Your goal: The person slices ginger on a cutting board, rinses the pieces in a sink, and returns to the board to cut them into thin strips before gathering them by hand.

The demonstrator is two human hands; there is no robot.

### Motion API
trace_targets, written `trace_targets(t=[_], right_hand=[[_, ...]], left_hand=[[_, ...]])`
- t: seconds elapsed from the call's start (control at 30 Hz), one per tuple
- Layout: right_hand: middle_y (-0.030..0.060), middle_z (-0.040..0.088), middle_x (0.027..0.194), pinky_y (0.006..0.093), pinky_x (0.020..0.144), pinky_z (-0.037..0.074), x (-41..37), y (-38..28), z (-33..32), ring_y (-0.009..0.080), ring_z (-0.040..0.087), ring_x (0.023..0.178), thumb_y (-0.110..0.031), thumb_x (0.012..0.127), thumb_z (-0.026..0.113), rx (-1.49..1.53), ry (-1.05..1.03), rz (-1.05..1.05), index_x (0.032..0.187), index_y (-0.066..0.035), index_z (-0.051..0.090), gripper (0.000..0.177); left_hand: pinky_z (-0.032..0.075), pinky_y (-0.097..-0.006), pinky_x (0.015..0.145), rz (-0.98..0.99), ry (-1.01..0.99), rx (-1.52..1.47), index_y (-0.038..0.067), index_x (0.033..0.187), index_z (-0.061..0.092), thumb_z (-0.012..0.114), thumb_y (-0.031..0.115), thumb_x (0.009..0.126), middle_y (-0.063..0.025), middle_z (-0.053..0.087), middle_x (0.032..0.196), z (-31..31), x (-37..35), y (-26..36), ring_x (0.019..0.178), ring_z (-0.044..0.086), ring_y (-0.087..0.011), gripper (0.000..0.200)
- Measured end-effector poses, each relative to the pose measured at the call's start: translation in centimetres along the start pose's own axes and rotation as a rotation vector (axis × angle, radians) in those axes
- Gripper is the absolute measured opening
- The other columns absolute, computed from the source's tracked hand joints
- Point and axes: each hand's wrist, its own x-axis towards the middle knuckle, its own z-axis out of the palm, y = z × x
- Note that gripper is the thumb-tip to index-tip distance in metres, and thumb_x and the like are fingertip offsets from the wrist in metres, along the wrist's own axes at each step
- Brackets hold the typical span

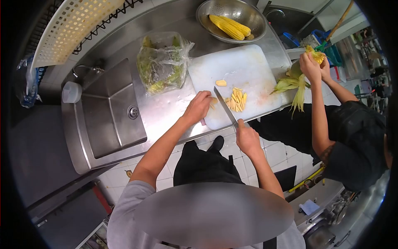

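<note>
The counter (161, 113) and sink (99, 124) are brushed steel with a dull sheen. The cutting board (244, 70) is white matt plastic, faintly stained. The knife (225, 106) has a smooth, bright metal blade. The bowl (253, 14) is shiny metal. The bag (163, 62) is clear, crinkled, glossy plastic, and the basket (70, 29) is cream plastic lattice.

I record a steel sink (105, 124). Just right of it, a plastic bag of husks (161, 62); farther right, a metal bowl (253, 14) holding corn cobs (230, 26); left, a white tub (71, 92).
</note>
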Motion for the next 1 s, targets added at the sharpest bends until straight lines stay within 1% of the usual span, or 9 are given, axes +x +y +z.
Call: trace_targets(t=[0.13,0.3,0.43,0.63,0.67,0.73,0.83,0.93,1.0], right_hand=[[0.0245,0.072,0.079,0.0564,0.07,0.056,0.1,-2.1,-2.7,0.0454,0.073,0.079,-0.001,0.09,0.056,-0.173,-0.122,-0.018,0.113,-0.002,0.05,0.024],[0.0256,0.073,0.082,0.0548,0.07,0.057,3.4,-1.2,1.7,0.0444,0.074,0.081,0.0,0.09,0.054,-0.174,-0.07,-0.042,0.113,-0.002,0.05,0.023],[0.0263,0.073,0.084,0.0566,0.072,0.057,3.0,-1.8,-0.6,0.0457,0.073,0.083,-0.001,0.09,0.056,-0.184,-0.134,-0.032,0.112,-0.001,0.049,0.024],[0.0297,0.07,0.082,0.0611,0.075,0.055,3.7,-1.0,2.0,0.0513,0.07,0.082,-0.002,0.09,0.056,0.01,-0.057,-0.036,0.11,0.001,0.049,0.021],[0.032,0.069,0.082,0.0611,0.074,0.054,3.8,-0.3,1.8,0.0531,0.068,0.082,-0.005,0.095,0.055,0.075,-0.042,-0.05,0.109,0.004,0.051,0.017],[0.0333,0.068,0.082,0.0606,0.073,0.053,2.8,0.0,0.3,0.0536,0.067,0.083,-0.008,0.098,0.056,0.214,0.046,-0.053,0.108,0.006,0.052,0.017],[0.0354,0.066,0.082,0.0596,0.07,0.051,0.9,0.8,-0.9,0.0548,0.066,0.084,-0.009,0.1,0.058,0.356,0.112,0.01,0.113,0.01,0.054,0.023],[0.0361,0.065,0.082,0.0595,0.071,0.05,-0.1,1.5,-1.1,0.0554,0.065,0.086,-0.004,0.099,0.057,0.457,0.062,0.159,0.115,0.012,0.053,0.023],[0.0366,0.065,0.083,0.0603,0.071,0.05,-0.6,1.8,-0.3,0.0553,0.065,0.086,-0.005,0.099,0.057,0.407,0.135,0.096,0.114,0.011,0.053,0.022]], left_hand=[[0.053,-0.041,0.091,0.077,-0.07,0.074,-0.004,0.101,0.07,0.063,0.002,0.083,-0.0156,0.066,0.108,0.7,-0.7,-0.6,0.106,0.062,-0.0339,0.02],[0.053,-0.0406,0.089,0.094,-0.084,0.101,-0.003,0.098,0.07,0.063,0.003,0.081,-0.0143,0.066,0.106,0.6,-0.7,-0.7,0.105,0.062,-0.0323,0.02],[0.053,-0.0408,0.089,0.101,-0.1,0.116,-0.003,0.097,0.069,0.063,0.003,0.08,-0.0142,0.066,0.105,0.6,-0.5,-0.8,0.105,0.062,-0.0322,0.02],[0.052,-0.0419,0.089,0.081,-0.046,0.081,-0.003,0.096,0.069,0.063,0.0,0.081,-0.0135,0.067,0.106,0.9,-0.5,-0.9,0.105,0.062,-0.0335,0.017],[0.052,-0.0422,0.089,0.032,-0.079,0.029,-0.002,0.096,0.069,0.064,0.0,0.081,-0.0136,0.067,0.106,0.8,0.0,-1.4,0.105,0.062,-0.0341,0.017],[0.052,-0.0426,0.089,-0.076,-0.159,-0.08,-0.002,0.096,0.07,0.064,0.0,0.081,-0.0138,0.067,0.106,0.2,0.7,-1.9,0.104,0.062,-0.0354,0.016],[0.053,-0.0437,0.09,-0.169,0.044,-0.121,-0.002,0.094,0.07,0.065,0.0,0.081,-0.0144,0.067,0.104,1.3,4.1,-2.6,0.102,0.063,-0.0367,0.014],[0.054,-0.046,0.089,-0.016,-0.035,0.044,-0.002,0.093,0.071,0.064,0.0,0.081,-0.0166,0.067,0.104,2.9,8.2,-2.9,0.099,0.064,-0.0381,0.014],[0.054,-0.0479,0.09,-0.009,-0.185,0.185,0.0,0.094,0.073,0.063,0.001,0.081,-0.0168,0.067,0.102,3.2,9.9,-3.9,0.098,0.065,-0.0385,0.017]])
